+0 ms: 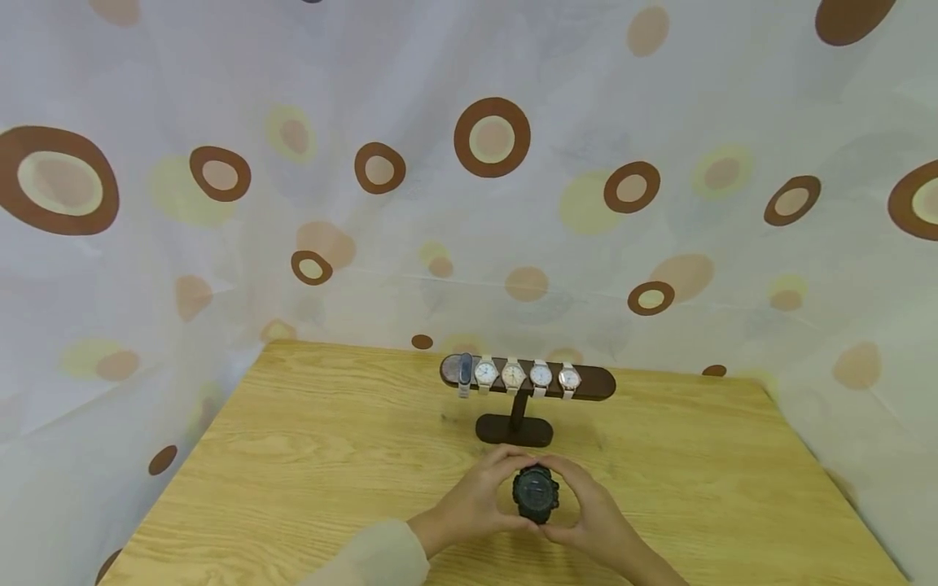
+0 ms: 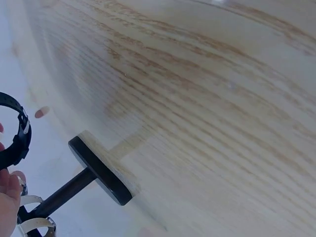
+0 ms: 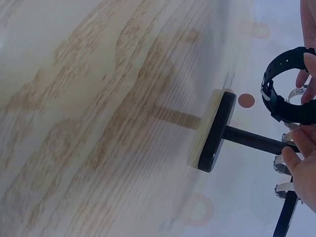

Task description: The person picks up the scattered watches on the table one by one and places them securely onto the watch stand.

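Near the front of the wooden table, both hands hold a black digital watch (image 1: 536, 493) between them. My left hand (image 1: 472, 500) grips its left side, with thumb and fingers at the lower and upper ends. My right hand (image 1: 589, 517) does the same from the right. In both wrist views the black strap (image 3: 288, 61) forms a loop, raised above the tabletop. Beyond the hands is a dark watch stand (image 1: 516, 419) with a horizontal bar. Several white-strapped watches (image 1: 541, 375) and a dark-faced band (image 1: 465, 370) hang on the bar's left and middle.
The wood-grain table (image 1: 315, 456) reaches back to a pale curtain (image 1: 410, 65) printed with brown and yellow circles, which also encloses both sides. The stand's oval base (image 1: 538, 433) lies just past the fingertips.
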Demonstrator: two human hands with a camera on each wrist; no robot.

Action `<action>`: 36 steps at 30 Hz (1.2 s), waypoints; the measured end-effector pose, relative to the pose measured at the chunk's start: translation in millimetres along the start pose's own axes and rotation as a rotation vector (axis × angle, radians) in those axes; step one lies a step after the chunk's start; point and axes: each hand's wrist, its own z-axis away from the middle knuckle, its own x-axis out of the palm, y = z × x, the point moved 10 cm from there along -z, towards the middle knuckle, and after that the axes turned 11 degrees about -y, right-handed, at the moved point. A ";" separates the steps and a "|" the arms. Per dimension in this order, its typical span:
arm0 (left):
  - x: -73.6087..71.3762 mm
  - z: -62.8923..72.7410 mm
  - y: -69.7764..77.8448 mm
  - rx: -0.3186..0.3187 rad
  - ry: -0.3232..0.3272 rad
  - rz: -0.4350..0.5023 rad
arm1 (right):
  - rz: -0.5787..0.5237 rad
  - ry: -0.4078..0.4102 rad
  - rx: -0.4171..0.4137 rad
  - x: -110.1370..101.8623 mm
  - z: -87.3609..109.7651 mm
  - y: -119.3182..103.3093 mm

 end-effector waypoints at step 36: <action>-106.3 26.8 -88.3 -0.480 0.124 -0.587 | -0.021 0.052 0.277 -33.0 29.4 52.0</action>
